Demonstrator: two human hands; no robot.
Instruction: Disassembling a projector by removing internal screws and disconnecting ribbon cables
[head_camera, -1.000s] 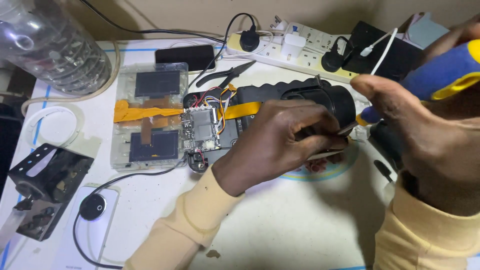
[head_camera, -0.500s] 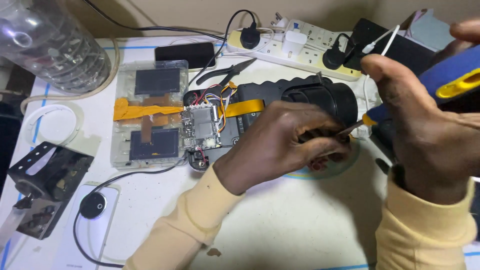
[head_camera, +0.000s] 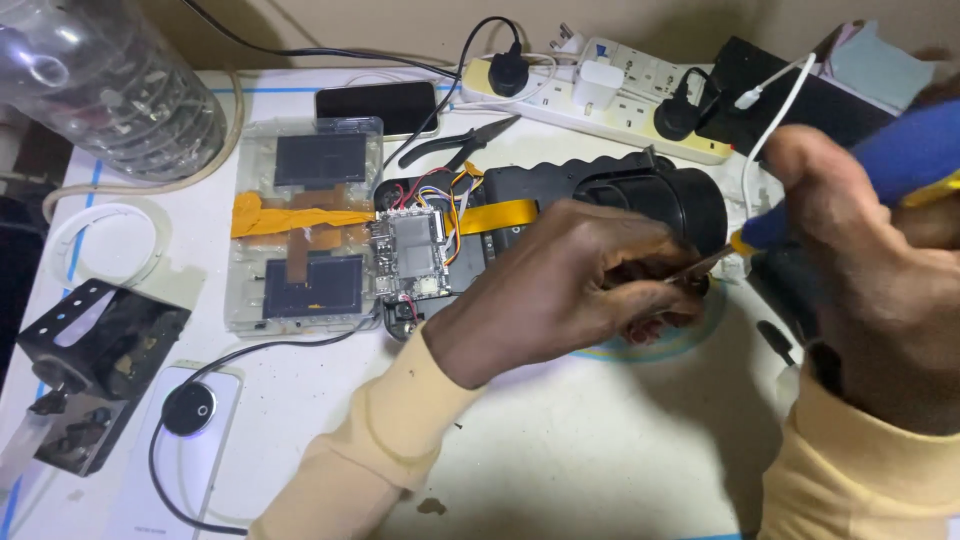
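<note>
My left hand lies over a black opened device at the table's middle and grips its lower side. Its circuit board with coloured wires and an orange ribbon cable shows to the left of the hand. My right hand holds a screwdriver with a blue and yellow handle; its metal tip reaches the device just by my left fingers. A clear plastic case with two dark screens and orange tape lies left of the board.
A white power strip with plugs runs along the back. Black pliers and a dark phone lie behind the device. A clear plastic bottle stands back left, a black metal bracket front left, a round black puck on a cable nearby.
My right hand has shifted with the screwdriver, so its handle now points up to the right and the tip sits lower by my left fingers. The left hand stays on the device.
</note>
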